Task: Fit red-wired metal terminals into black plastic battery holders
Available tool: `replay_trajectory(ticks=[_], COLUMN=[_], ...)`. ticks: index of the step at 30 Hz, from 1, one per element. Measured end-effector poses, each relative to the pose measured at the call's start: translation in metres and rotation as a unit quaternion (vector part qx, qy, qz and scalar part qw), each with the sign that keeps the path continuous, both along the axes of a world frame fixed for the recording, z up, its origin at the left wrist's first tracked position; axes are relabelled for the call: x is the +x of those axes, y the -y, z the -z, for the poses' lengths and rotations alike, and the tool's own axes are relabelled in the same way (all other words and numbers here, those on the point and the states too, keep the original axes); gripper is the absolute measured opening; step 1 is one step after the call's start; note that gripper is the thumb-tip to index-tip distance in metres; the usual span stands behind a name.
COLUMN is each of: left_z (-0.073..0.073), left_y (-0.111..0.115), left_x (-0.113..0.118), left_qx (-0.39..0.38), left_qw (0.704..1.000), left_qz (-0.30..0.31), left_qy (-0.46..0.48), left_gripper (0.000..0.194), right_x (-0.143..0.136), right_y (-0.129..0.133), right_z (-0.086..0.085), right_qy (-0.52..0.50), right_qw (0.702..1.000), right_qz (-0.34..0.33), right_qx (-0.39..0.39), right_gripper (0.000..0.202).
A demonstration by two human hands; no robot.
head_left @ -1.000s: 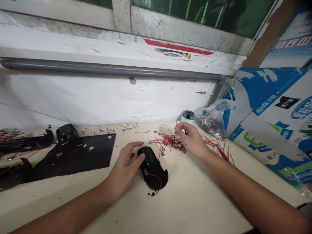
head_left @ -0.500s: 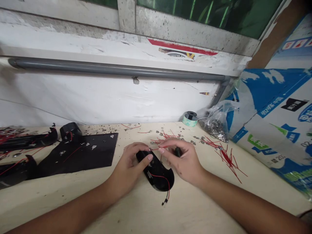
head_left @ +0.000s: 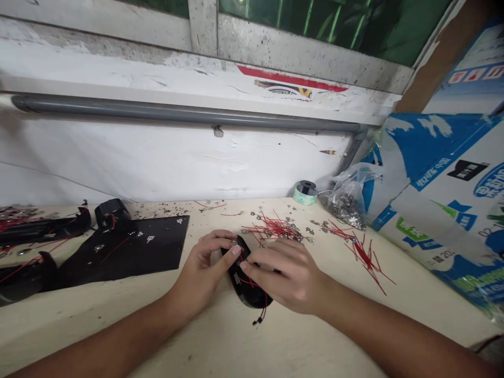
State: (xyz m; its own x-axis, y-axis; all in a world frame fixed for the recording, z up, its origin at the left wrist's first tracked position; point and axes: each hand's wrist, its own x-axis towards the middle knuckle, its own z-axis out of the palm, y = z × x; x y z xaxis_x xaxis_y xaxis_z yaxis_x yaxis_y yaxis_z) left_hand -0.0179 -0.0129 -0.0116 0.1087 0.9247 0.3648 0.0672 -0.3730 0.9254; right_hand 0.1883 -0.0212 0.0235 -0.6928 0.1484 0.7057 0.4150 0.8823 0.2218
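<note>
A black plastic shell [head_left: 254, 300] with an oblong, rounded shape lies tilted on the table in front of me. My left hand [head_left: 212, 262] grips its upper end, thumb pressed on the inside near a small metal piece [head_left: 234, 242]. Over the shell's open middle, my right hand [head_left: 281, 273] pinches a thin red wire [head_left: 241, 256], which shows briefly between my two hands. From the shell's lower end hang wire leads with a small black connector [head_left: 258, 320]. My right fingers hide much of the shell's inside.
Behind my hands lies a heap of red wires with metal tabs [head_left: 279, 227]; more red wires [head_left: 368, 260] lie right. A bag of metal parts [head_left: 346, 207], a tape roll [head_left: 305, 194] and a carton [head_left: 444, 210] stand beyond. Leftward are a black sheet [head_left: 157, 252] and black housings [head_left: 112, 212].
My right hand has moved left and down, from holding the red wire stretched out beside the shell to inside the shell. My left hand keeps its grip. The view has shifted slightly.
</note>
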Motion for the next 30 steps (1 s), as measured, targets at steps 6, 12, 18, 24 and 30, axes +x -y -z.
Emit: replay_trajectory(ticks=[6,12,18,24,30], left_z=[-0.01,-0.013,-0.01,-0.01,-0.012], left_y=[0.003,0.005,0.006,0.009,0.013], left_x=[0.001,0.003,0.002,0.003,0.008], left_qx=[-0.067,-0.12,-0.103,-0.051,-0.034], left_qw=[0.996,0.989,0.994,0.997,0.997], left_qz=[0.012,-0.026,0.003,-0.009,-0.009], left_qy=[0.049,0.079,0.031,-0.059,-0.076], left_gripper=[0.024,0.03,0.027,0.026,0.021], right_x=[-0.004,-0.005,-0.005,-0.011,-0.017], right_y=[0.0,-0.003,-0.005,-0.013,-0.017], right_z=[0.005,0.009,0.014,0.02,0.022], right_qy=[-0.008,-0.161,-0.293,-0.361,-0.384], right_qw=[0.998,0.951,0.861,0.753,0.705], right_qz=[-0.009,-0.043,-0.047,-0.052,-0.085], right_qx=[-0.055,-0.261,-0.413,-0.548,-0.591], right_gripper=[0.027,0.058,0.039,0.014,0.019])
